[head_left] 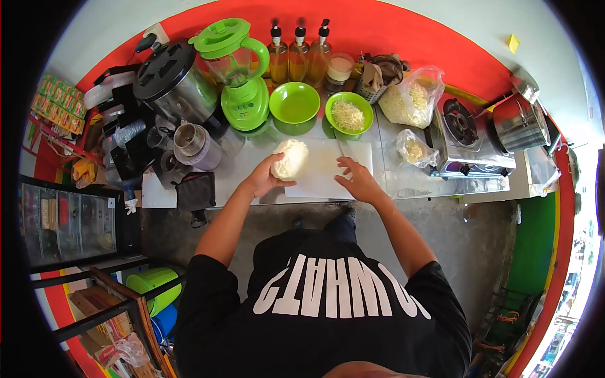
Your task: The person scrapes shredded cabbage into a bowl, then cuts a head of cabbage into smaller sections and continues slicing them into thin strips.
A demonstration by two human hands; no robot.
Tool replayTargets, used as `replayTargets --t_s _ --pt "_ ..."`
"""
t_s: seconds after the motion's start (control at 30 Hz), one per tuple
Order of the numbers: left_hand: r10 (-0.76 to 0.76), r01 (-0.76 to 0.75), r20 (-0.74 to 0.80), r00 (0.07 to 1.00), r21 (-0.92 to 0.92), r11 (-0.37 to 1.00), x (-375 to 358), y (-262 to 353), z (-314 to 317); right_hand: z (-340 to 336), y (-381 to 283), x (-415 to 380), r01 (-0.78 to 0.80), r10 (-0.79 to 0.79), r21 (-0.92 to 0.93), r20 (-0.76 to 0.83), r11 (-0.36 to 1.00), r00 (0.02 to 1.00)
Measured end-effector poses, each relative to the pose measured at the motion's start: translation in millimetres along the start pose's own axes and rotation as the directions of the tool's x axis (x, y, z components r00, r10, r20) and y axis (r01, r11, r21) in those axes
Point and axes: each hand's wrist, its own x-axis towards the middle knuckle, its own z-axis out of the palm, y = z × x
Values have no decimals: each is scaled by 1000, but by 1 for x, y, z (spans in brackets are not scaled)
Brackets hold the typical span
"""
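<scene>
My left hand is closed around a pale, rounded cabbage, held over the left part of a white cutting board. Over the board's right side, my right hand has its fingers apart and slightly curled, with nothing visible in them. A thin blade, apparently a knife, lies at the board's far edge, just beyond my right fingers. Behind the board stand a green bowl and a second green bowl with shredded cabbage in it.
A green blender, a large steel pot and several pump bottles line the back. To the right are a bag of shreds, a small bag and a gas stove. A dark cloth hangs over the front edge.
</scene>
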Motion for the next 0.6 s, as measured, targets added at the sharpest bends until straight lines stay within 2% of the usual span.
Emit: replayTargets --t_s 0.03,0.07,0.13,0.17,0.2,0.27,0.33,0.37,0.4,0.43,0.47,0.53,0.57,0.6 --pt "-7 7 9 1000 -3 1000 7 -6 6 2 -2 1 -69 64 106 49 992 997" --pt "-48 52 75 996 -44 998 14 -13 12 9 1 3 -79 75 102 44 992 996" --pt "-94 107 155 983 -79 991 29 -26 22 21 9 8 -206 174 381 117 901 978" --pt "-86 93 164 983 -37 995 35 -35 25 24 10 7 -235 183 439 158 867 970" --pt "-78 79 175 982 4 997 39 -42 29 27 14 5 -239 193 438 148 867 970" --pt "-86 81 184 979 38 996 47 -49 33 35 24 -2 -194 200 251 3 948 980" --pt "-14 34 -61 998 335 942 54 -55 34 40 38 -4 -196 211 238 -39 951 977" --pt "-24 41 -55 998 335 941 64 -60 25 41 45 -4 -234 254 204 -78 951 964" --pt "112 -70 -41 993 558 827 80 -68 7 41 49 -3 -273 294 170 -116 947 949" --pt "239 -165 7 971 743 649 84 -69 4 42 52 -2 -279 301 171 -118 945 946" --pt "234 -163 9 972 743 650 87 -72 2 42 54 -1 -257 289 201 -150 945 945" --pt "562 -203 21 827 943 263 78 -61 20 45 57 1 -231 276 231 -187 945 943" --pt "562 -206 26 826 944 259 76 -54 29 46 58 3 -249 291 218 -187 944 938" --pt "625 -256 123 771 958 127 76 -50 36 47 56 5 -267 306 206 -188 941 933"
